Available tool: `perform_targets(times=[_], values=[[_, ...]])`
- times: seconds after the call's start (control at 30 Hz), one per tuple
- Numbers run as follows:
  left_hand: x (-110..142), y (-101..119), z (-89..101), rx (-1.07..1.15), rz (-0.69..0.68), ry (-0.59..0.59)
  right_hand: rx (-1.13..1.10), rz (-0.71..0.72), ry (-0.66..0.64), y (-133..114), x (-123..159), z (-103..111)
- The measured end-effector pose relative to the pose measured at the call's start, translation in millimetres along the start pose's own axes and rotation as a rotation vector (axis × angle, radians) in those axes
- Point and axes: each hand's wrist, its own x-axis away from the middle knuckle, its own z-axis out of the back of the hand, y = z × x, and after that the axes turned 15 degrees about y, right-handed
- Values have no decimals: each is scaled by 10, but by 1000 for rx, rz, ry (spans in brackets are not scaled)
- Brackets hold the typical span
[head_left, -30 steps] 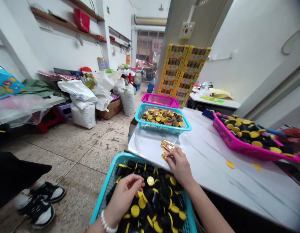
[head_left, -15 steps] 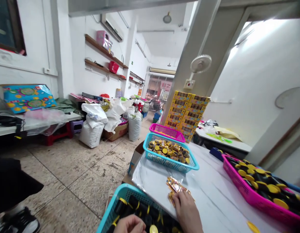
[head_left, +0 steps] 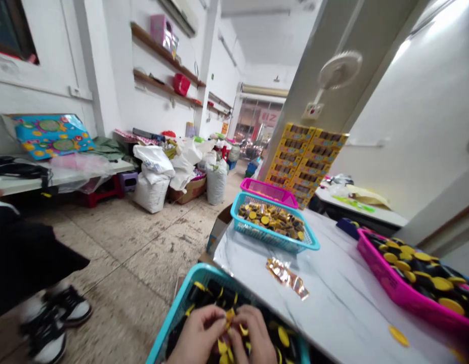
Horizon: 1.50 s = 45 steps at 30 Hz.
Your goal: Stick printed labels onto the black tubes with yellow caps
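Low in the view, my left hand point(head_left: 199, 334) and my right hand point(head_left: 257, 337) meet above a turquoise basket point(head_left: 181, 296). Between their pinched fingertips is a small gold-orange piece point(head_left: 229, 317), partly covered by the fingers; it resembles the shiny strips on the table. Below, the basket holds many small black cylinders with yellow round ends point(head_left: 283, 335). Beside the basket, on the white marbled table point(head_left: 329, 298), lie shiny gold-orange printed strips point(head_left: 286, 277), touched by neither hand.
Farther back stands another turquoise basket point(head_left: 238, 222) of gold-wrapped cylinders, with a pink basket point(head_left: 268, 191) behind. A large pink basket point(head_left: 386, 283) of black-and-yellow cylinders is at right. A yellow disc point(head_left: 398, 335) lies near it. Stacked yellow boxes point(head_left: 306, 162) stand by the pillar. A person's shoes point(head_left: 48, 333) show at left.
My right hand has left the strips on the table and joined my left hand over the basket, bringing a gold-orange piece. The view has shifted; more of the person at left shows.
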Motion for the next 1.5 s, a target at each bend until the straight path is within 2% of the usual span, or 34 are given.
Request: perform_targets(times=[0.1, 0.17, 0.23, 0.27, 0.33, 0.4, 0.53, 0.63, 0.83, 1.0, 1.2, 1.33, 1.43, 1.5], values=[[87, 169, 60, -100, -66, 6, -132, -364, -235, -139, -133, 122], [95, 210, 76, -116, -86, 20, -165, -556, -408, -163, -198, 138], [100, 209, 86, -74, -84, 85, -157, -636, -447, -154, -213, 117], [108, 204, 93, -50, -85, 138, -138, -642, -415, -146, -206, 101], [140, 197, 111, -24, -83, 234, -84, -614, -314, -135, -180, 72], [182, 202, 131, -35, -61, 264, -36, -565, -253, -135, -155, 55], [226, 212, 145, -50, -27, 222, 20, -453, -228, -162, -120, 49], [208, 183, 146, -41, -4, 243, 30, -385, -211, -178, -85, 56], [221, 118, 157, 63, 152, 167, 109, -217, -177, -170, -27, 58], [259, 143, 164, 101, 256, 144, 76, -158, -160, -128, 21, 22], [211, 118, 191, 87, 316, 90, 8, -125, -199, -137, 62, -2], [142, 149, 302, 94, 277, 108, -93, -169, -330, -169, -107, -61], [69, 255, 470, 164, 178, 172, -144, -238, -422, -150, -341, -273], [24, 351, 596, 203, 145, 243, -49, -136, -445, -128, -477, -494]])
